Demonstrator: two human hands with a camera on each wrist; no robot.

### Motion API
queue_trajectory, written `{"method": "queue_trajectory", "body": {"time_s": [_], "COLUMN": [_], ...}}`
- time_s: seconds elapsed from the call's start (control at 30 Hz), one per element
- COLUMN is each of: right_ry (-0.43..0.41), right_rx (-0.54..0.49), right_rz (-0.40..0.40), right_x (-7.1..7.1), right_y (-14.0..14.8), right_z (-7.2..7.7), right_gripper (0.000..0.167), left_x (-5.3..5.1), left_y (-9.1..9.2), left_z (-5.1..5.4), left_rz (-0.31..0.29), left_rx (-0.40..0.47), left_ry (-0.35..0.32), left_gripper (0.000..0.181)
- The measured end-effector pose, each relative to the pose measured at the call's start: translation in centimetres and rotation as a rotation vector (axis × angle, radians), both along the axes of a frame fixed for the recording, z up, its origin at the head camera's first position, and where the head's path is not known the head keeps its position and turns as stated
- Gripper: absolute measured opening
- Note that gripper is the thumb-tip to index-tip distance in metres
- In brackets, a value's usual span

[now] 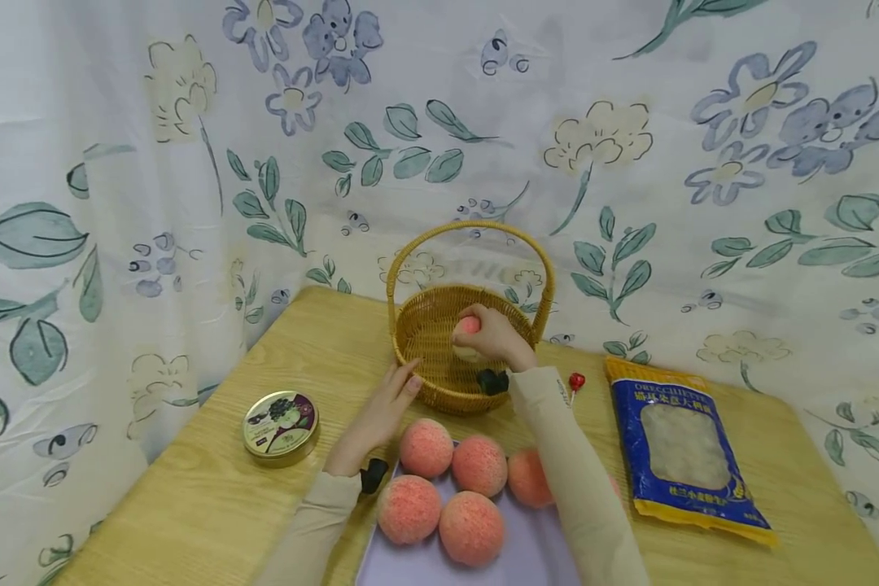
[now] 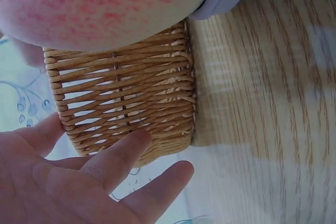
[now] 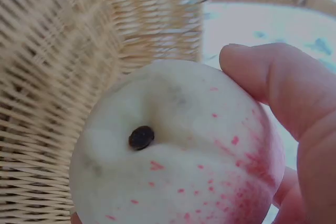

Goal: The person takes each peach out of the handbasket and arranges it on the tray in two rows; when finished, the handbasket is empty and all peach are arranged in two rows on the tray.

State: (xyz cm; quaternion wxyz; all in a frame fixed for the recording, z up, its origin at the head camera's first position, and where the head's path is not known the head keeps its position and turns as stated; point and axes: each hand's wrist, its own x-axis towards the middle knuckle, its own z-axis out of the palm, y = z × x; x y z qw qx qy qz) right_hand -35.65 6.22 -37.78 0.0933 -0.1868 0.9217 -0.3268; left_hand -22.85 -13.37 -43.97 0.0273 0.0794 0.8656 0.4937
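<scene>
A pink-and-cream peach [image 3: 178, 145] is gripped in my right hand [image 1: 500, 335], inside the wicker basket's [image 1: 426, 346] opening; its dark stem end shows in the right wrist view. Below the peach, the woven basket wall appears bare. My left hand [image 1: 379, 411] has its fingers extended against the basket's near left side, touching the weave in the left wrist view. Between my forearms, a lilac tray [image 1: 531, 553] bears several more peaches [image 1: 472, 529]. The right sleeve covers part of the tray and some of its fruit.
A round gold tin [image 1: 282, 427] sits left of my left hand. On the right lie a red-wrapped lollipop [image 1: 576, 381] and a blue-and-yellow pasta bag [image 1: 684, 448]. The basket's tall arched handle [image 1: 471, 224] rises before a floral curtain [image 1: 439, 106].
</scene>
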Motion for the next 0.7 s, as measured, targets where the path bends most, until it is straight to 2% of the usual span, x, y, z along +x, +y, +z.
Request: {"method": "queue_trajectory", "body": {"time_s": [0.17, 0.33, 0.5, 0.7], "right_ry": [0.114, 0.196, 0.237, 0.357], "right_rx": [-0.003, -0.022, -0.077, -0.170], "right_rz": [0.014, 0.022, 0.034, 0.048], "right_x": [2.0, 5.3, 8.8, 13.5], "right_y": [-0.1, 0.4, 1.6, 4.0], "right_z": [1.8, 2.7, 3.0, 2.4], "right_gripper": [0.053, 0.054, 0.053, 0.052], "left_x": [-0.1, -0.2, -0.3, -0.5], "left_y": [-0.2, -0.3, -0.7, -0.5], "left_z": [0.0, -0.3, -0.3, 0.0], "left_rz": [-0.004, -0.019, -0.034, -0.045], "left_rx": [-0.013, -0.012, -0.025, -0.036], "left_ry": [0.001, -0.005, -0.009, 0.025], "left_gripper": [0.061, 0.062, 0.062, 0.064]}}
